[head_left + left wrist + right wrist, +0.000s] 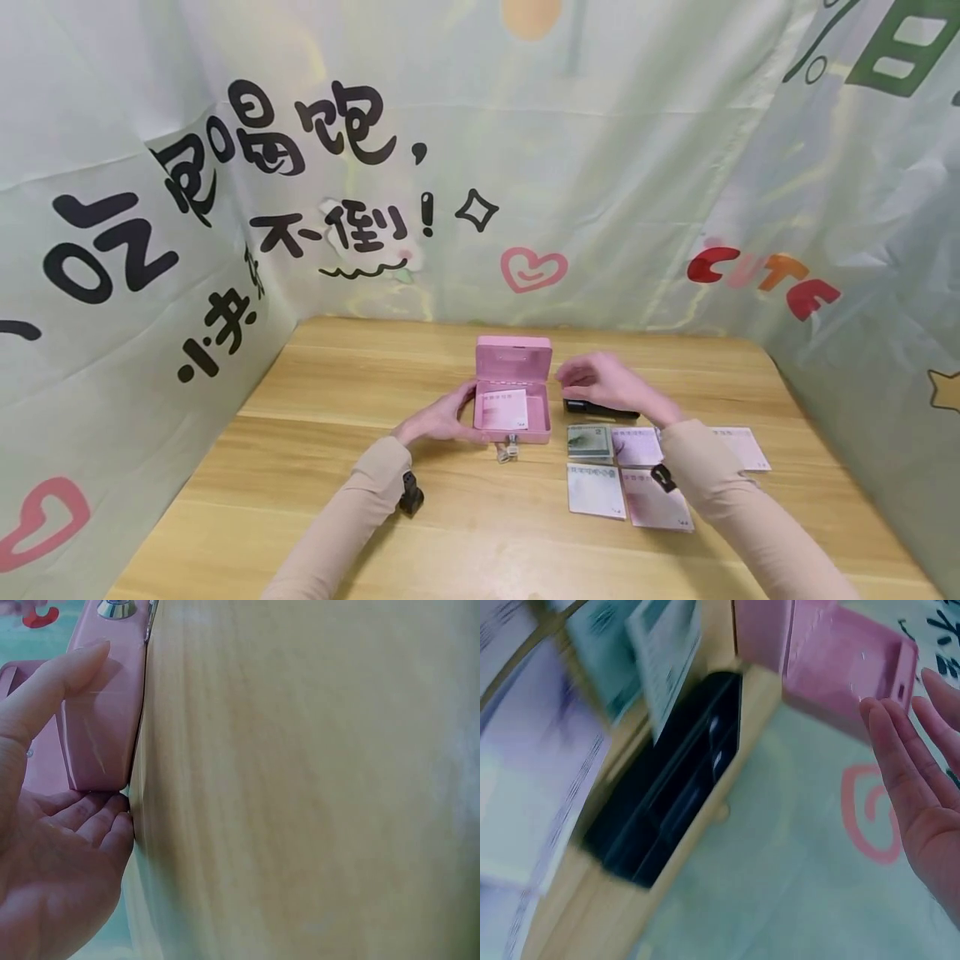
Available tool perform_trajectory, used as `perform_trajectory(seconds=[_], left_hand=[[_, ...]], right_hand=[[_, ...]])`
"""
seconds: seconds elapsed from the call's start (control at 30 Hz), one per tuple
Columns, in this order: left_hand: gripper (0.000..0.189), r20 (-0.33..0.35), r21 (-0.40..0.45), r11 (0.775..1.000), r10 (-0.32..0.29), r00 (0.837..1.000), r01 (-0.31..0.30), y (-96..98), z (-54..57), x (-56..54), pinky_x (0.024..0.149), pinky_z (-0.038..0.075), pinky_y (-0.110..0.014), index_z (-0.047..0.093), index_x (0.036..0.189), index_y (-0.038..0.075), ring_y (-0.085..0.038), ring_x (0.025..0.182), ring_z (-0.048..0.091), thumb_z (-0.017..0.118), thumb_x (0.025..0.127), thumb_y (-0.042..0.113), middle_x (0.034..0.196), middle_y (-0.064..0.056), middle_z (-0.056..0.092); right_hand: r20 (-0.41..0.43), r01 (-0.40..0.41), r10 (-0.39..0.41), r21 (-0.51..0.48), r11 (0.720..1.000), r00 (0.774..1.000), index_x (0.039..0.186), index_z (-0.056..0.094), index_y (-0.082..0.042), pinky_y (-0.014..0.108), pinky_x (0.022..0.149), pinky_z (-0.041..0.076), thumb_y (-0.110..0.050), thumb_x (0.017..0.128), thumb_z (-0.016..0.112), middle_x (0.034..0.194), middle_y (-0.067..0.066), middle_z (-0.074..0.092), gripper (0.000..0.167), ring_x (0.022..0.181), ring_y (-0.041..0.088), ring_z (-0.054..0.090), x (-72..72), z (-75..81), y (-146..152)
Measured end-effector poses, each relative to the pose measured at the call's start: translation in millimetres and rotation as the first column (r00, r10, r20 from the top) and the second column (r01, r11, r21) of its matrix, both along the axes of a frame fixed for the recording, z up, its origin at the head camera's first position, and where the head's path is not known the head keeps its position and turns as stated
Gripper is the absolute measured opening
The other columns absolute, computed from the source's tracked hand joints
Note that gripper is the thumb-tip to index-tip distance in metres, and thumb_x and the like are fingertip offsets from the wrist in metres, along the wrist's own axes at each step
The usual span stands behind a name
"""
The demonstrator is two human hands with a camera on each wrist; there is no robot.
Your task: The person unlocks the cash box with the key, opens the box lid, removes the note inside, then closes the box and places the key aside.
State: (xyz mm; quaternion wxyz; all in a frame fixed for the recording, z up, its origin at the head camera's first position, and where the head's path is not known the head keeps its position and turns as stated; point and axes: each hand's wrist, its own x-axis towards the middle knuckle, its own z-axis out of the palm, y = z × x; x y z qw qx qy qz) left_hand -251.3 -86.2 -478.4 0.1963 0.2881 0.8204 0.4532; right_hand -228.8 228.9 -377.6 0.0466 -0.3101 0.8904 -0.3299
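Pale green fabric makes up the backdrop (630,167), printed with black lettering, a pink heart and bright coloured letters. Below it spreads the wood-grain table (337,375). Beige sleeves (337,525) run over its near part, one to each hand.

On the table stands the pink box (537,413), near the middle, its lid raised at twelve o'clock. Taking that box as the dial's centre, the right hand (611,385) is at three, just beside the lid; its fingers are extended and hold nothing, though whether the tips touch the lid I cannot tell. Between eight and nine, the left hand (446,418) grips the box's near corner, thumb pressed on the front wall, fingers against the side.

Just past three, partly under the right hand, lies a black tray (679,784) with compartments. Around four, paper stacks (596,492) lie flat in rows, partly covered by the right sleeve. One paper square (504,410) lies inside the box, toward nine. At six, small silvery pieces (512,447) sit against its front, too small to make out.
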Motion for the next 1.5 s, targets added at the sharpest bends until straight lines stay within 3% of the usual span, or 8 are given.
perform_trajectory(seconds=[0.23,0.47,0.7,1.03,1.5], left_hand=[[0.114,0.013,0.025,1.000,-0.002,1.000,0.002,-0.3,0.4,1.8,0.128,0.020,-0.056,0.008,0.161,0.003,-0.039,0.155,0.020,0.085,0.078,0.015,0.167,-0.024,0.017],[0.113,0.028,0.031,0.999,0.004,1.000,-0.005,0.7,1.6,2.6,0.129,0.018,-0.054,0.009,0.161,0.003,-0.037,0.156,0.018,0.086,0.078,0.015,0.168,-0.023,0.015],[0.110,-0.004,0.014,1.000,-0.009,1.000,0.009,-0.5,0.9,1.8,0.129,0.019,-0.055,0.010,0.161,0.004,-0.037,0.155,0.022,0.084,0.080,0.019,0.167,-0.022,0.020],[0.112,-0.005,-0.002,1.000,0.005,1.000,-0.005,0.7,1.5,1.5,0.129,0.020,-0.052,0.011,0.161,0.005,-0.035,0.155,0.023,0.086,0.079,0.020,0.167,-0.020,0.021],[0.112,-0.007,-0.014,1.000,0.005,1.000,-0.005,-0.8,-0.4,0.0,0.128,0.021,-0.055,0.010,0.161,0.005,-0.036,0.155,0.023,0.085,0.079,0.020,0.167,-0.021,0.021]], right_hand=[[0.075,-0.079,0.083,-0.054,0.995,0.994,0.106,0.069,0.008,0.041,0.087,0.064,0.001,0.090,0.070,0.103,0.027,0.073,0.017,0.098,0.035,0.073,-17.6,-9.7,-28],[0.167,-0.089,0.089,-0.007,0.996,0.982,0.109,0.068,0.010,0.035,0.088,0.064,0.000,0.090,0.070,0.107,0.027,0.073,0.021,0.099,0.032,0.073,-28.3,-20.0,-45],[0.272,-0.116,0.107,0.015,0.993,0.956,0.112,0.068,0.008,0.036,0.094,0.062,-0.004,0.092,0.070,0.113,0.024,0.073,0.023,0.109,0.033,0.071,-37.8,-33.3,-55],[0.303,-0.123,0.109,0.027,0.992,0.947,0.113,0.068,0.007,0.041,0.102,0.058,-0.002,0.089,0.072,0.114,0.023,0.072,0.025,0.115,0.035,0.068,-40.7,-44.1,-59],[0.290,-0.126,0.092,0.101,0.987,0.953,0.114,0.067,0.006,0.038,0.098,0.060,0.003,0.088,0.071,0.114,0.022,0.072,0.027,0.111,0.035,0.069,-42.2,-48.5,-65]])
